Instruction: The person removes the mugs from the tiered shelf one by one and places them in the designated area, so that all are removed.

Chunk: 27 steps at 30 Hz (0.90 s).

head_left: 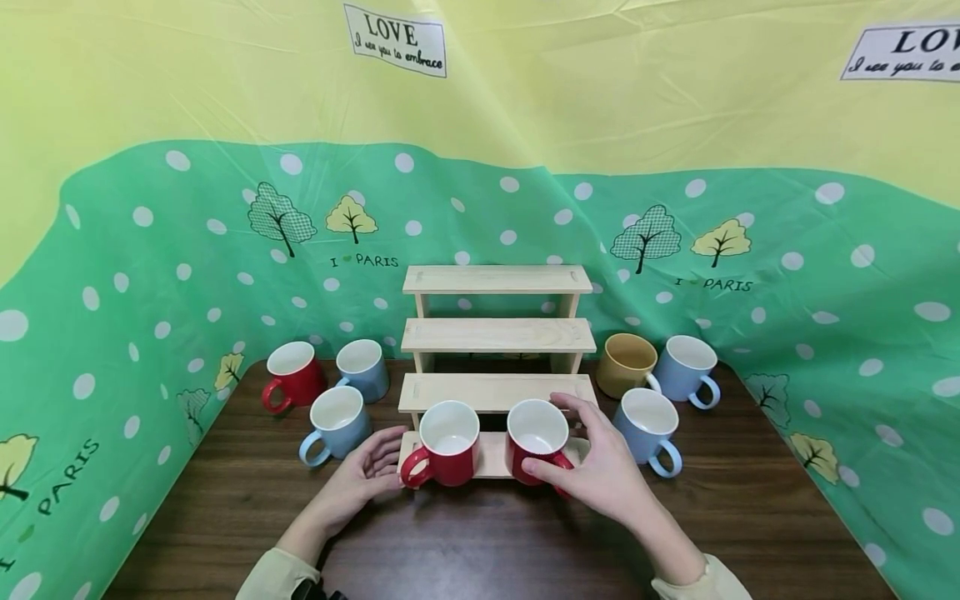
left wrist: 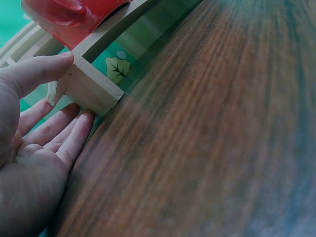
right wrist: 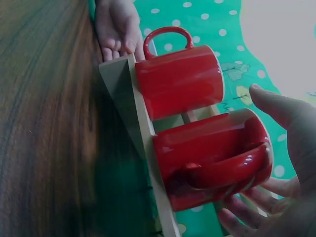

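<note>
Two red mugs with white insides, the left red mug [head_left: 450,446] and the right red mug [head_left: 537,442], stand upright on the lowest step of a light wooden tiered stand [head_left: 495,392]. My left hand [left wrist: 44,108] is at the left end of that step, its thumb touching the corner and its fingers loosely bent beside the end panel. Around the right red mug is my right hand [head_left: 600,467], with fingers spread. In the right wrist view, the thumb [right wrist: 276,106] is apart from the mug and the fingertips are close to its side; whether they touch is unclear.
To the left stand another red mug [head_left: 300,379] and two blue mugs [head_left: 348,429]. On the right are a tan mug [head_left: 621,375] and two more blue mugs [head_left: 641,433]. Everything rests on a dark wooden table [head_left: 450,550], with a green and yellow printed cloth [head_left: 480,208] behind.
</note>
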Available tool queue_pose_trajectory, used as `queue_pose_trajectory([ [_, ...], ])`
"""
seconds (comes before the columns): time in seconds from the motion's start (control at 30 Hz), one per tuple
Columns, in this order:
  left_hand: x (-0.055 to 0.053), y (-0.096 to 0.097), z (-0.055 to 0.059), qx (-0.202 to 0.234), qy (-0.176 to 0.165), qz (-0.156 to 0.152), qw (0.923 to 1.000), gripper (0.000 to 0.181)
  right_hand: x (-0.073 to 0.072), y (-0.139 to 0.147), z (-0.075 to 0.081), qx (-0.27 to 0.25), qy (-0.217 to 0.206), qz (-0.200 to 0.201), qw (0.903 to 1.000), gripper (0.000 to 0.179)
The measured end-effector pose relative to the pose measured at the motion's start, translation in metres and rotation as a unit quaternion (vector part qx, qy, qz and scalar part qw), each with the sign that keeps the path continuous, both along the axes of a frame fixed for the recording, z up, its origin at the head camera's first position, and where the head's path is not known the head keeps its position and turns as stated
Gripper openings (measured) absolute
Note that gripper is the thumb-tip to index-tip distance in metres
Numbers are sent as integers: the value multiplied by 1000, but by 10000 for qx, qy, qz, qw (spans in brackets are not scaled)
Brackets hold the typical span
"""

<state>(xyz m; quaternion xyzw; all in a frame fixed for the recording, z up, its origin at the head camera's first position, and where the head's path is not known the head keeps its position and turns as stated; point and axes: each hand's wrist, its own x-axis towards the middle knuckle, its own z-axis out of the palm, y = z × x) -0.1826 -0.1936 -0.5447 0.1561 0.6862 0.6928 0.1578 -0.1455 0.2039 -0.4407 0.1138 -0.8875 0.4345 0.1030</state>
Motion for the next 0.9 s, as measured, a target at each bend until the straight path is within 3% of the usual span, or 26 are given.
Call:
queue_pose_trajectory([
  [0.2,0,0,0,40,49,-20,10000,77,-3,-5,-5,146,-163,-116,9997,101],
  [0.67,-1,-1,0,85,114,-40,9999,76,-5,-9,-10,-366,-307,-89,9988,90],
  [0.9,0,-1,-1,63,85,-24,9999,77,-5,-9,-11,-364,-362,-147,9986,89],
])
